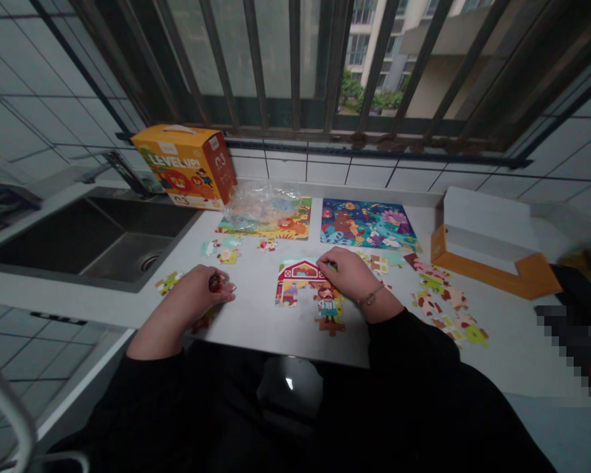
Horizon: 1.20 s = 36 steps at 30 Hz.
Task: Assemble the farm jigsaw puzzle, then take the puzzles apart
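On the counter in front of me lies a partly joined jigsaw puzzle [300,269] with a red barn roof and a farmer figure. My right hand [342,270] rests at its upper right edge, fingers pinched together; whether a piece is under the fingertips is hidden. Left of the puzzle, my left hand [199,292] is closed around a small reddish puzzle piece [229,288]. Below that hand, another dark puzzle piece [204,320] lies partly covered by my wrist. Loose puzzle pieces [224,249] sit just beyond my left hand.
Several loose puzzle pieces [446,295] spread at the right. Two picture sheets [369,223] lie at the back, the left one under clear plastic wrap [259,200]. An orange box [187,167] stands beside the sink [128,256]. An open box tray [492,240] is at right.
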Motion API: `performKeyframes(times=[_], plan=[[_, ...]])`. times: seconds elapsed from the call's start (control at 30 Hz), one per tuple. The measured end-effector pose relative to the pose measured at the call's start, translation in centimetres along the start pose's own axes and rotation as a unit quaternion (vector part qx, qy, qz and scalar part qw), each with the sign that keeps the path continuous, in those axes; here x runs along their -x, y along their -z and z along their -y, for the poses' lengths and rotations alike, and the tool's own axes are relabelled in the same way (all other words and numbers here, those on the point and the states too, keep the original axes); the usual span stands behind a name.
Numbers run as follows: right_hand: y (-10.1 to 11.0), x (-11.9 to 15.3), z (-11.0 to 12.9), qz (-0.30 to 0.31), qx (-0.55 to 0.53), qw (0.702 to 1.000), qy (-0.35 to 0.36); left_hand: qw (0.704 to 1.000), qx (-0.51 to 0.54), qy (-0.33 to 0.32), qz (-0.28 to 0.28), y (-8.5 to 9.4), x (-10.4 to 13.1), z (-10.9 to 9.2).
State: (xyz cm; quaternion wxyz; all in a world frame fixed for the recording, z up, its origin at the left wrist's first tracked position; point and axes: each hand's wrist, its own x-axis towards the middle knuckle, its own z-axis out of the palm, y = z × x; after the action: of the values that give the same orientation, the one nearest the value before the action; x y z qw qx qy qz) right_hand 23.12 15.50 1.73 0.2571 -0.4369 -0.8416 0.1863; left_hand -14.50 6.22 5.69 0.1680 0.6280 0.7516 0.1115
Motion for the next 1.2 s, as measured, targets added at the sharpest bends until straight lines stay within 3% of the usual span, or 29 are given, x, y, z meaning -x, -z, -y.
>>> performKeyframes(times=[0.1, 0.2, 0.33, 0.4, 0.47, 0.57, 0.63, 0.73, 0.93, 1.03, 1.2], plan=[[0.0, 0.0, 0.0, 0.001, -0.001, 1.0, 0.0, 0.998, 0.036, -0.003, -0.058, 0.1, 0.9, -1.2], [0.0, 0.0, 0.0, -0.004, -0.002, 1.0, 0.003, 0.982, 0.16, -0.002, -0.095, -0.9, 1.8, -2.9], [0.2, 0.1, 0.4, 0.0, -0.02, 1.0, 0.007, 0.916, 0.388, 0.017, -0.099, -4.2, 2.3, -6.3], [0.3, 0.2, 0.9, 0.022, -0.063, 0.998, 0.01, 0.861, 0.497, 0.006, -0.107, -6.2, 2.5, -8.2], [0.3, 0.5, 1.5, 0.069, -0.142, 0.987, 0.0, 0.83, 0.548, -0.012, -0.107, -7.8, 2.9, -10.1], [0.2, 0.8, 2.2, 0.144, -0.291, 0.945, -0.031, 0.808, 0.58, -0.026, -0.096, -9.5, 3.9, -12.4], [0.1, 0.9, 2.3, 0.171, -0.366, 0.914, -0.045, 0.805, 0.586, -0.031, -0.091, -10.1, 4.7, -13.5], [0.1, 1.0, 2.2, 0.199, -0.412, 0.888, -0.057, 0.826, 0.557, -0.032, -0.083, -10.4, 5.6, -14.2], [0.1, 1.0, 2.4, 0.221, -0.442, 0.867, -0.059, 0.878, 0.473, -0.059, -0.044, -10.6, 6.0, -12.8], [0.1, 1.0, 2.7, 0.195, -0.426, 0.881, -0.07, 0.869, 0.488, -0.074, -0.008, -10.8, 6.3, -12.2], [0.1, 1.1, 2.8, 0.186, -0.386, 0.901, -0.069, 0.826, 0.561, -0.051, 0.024, -11.8, 6.8, -12.7]])
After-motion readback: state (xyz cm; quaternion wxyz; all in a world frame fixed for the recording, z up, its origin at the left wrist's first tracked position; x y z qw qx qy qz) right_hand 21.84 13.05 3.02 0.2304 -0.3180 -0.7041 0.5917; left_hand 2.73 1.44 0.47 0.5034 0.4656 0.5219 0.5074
